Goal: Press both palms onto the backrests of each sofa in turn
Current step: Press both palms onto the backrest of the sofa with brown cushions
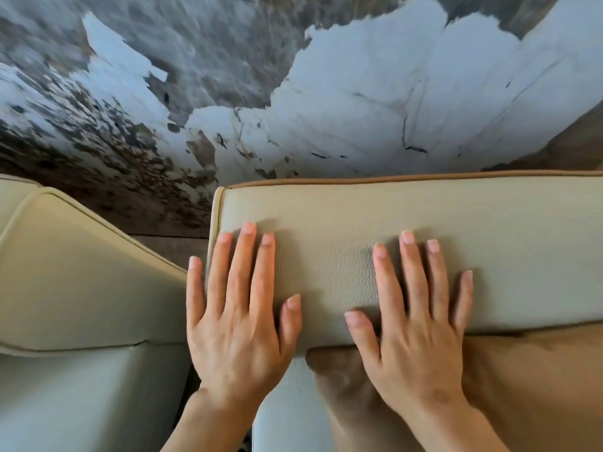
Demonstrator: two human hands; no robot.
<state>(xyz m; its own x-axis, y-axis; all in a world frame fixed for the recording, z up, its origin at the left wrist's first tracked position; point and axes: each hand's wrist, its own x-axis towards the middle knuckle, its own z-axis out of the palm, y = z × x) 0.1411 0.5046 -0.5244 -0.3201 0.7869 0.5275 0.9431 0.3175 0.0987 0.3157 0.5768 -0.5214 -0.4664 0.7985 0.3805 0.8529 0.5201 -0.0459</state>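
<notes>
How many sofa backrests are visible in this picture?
2. One backrest lies under both hands at centre-right; the other backrest is at the left, untouched. More may be outside the view.

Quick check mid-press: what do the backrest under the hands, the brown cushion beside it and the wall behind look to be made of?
Backrest: looks like beige leather or faux leather, matte, with a fine pebbled grain and tan piping along the top edge. Brown cushion: seems a soft, suede-like or velvety fabric, with cloudy shading and no sheen. Wall: plaster or masonry, its white paint peeling in large flakes and cracks. Both hands, left hand and right hand, lie flat.
</notes>
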